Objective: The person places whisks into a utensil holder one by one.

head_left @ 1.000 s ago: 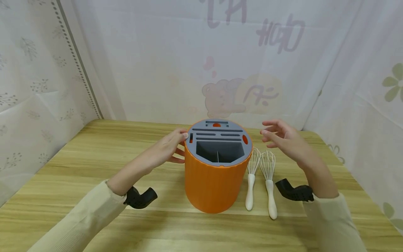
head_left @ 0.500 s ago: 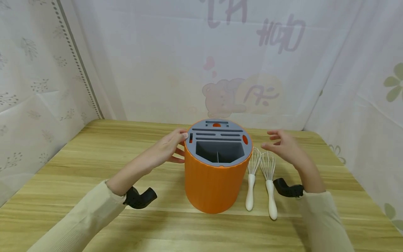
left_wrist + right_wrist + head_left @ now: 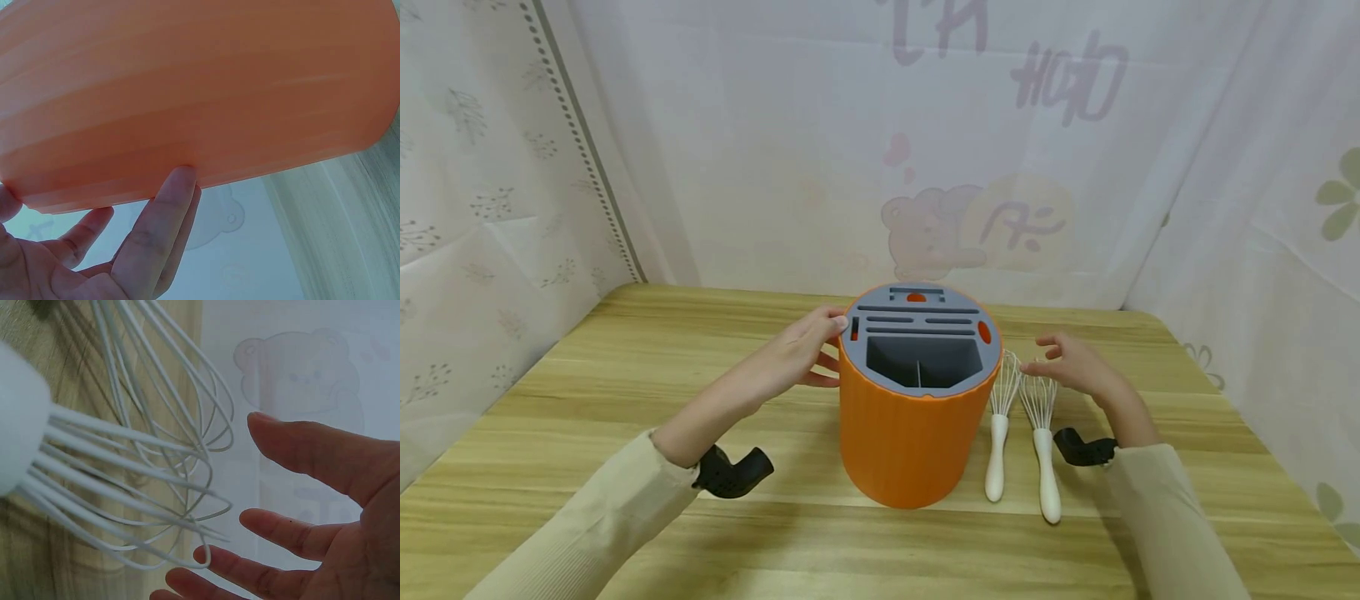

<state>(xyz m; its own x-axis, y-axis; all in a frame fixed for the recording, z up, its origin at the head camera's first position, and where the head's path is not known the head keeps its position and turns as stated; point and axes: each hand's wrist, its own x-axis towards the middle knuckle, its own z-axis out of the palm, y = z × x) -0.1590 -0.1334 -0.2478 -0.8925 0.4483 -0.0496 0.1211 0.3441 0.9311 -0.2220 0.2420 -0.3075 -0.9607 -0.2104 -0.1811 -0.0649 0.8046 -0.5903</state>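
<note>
Upright on wood-grain table (image 3: 587,392): fluted orange tub (image 3: 902,450), cylindrical, w/ grey slotted insert (image 3: 920,321); L hand (image 3: 797,350) rests loosely vs. its side & rim, fingers fairly straight. R hand (image 3: 1075,364), released, is over thin wire loops of outer whisk (image 3: 1042,442); inner whisk (image 3: 998,423) lies nearer tub, both w/ smooth, pale, rounded handles.

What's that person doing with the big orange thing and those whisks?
The person's left hand touches the side and rim of an orange holder on the wooden table. Their right hand hovers by the wire ends of two whisks without gripping either one. Both whisks lie on the table beside the holder, not in it.
</note>
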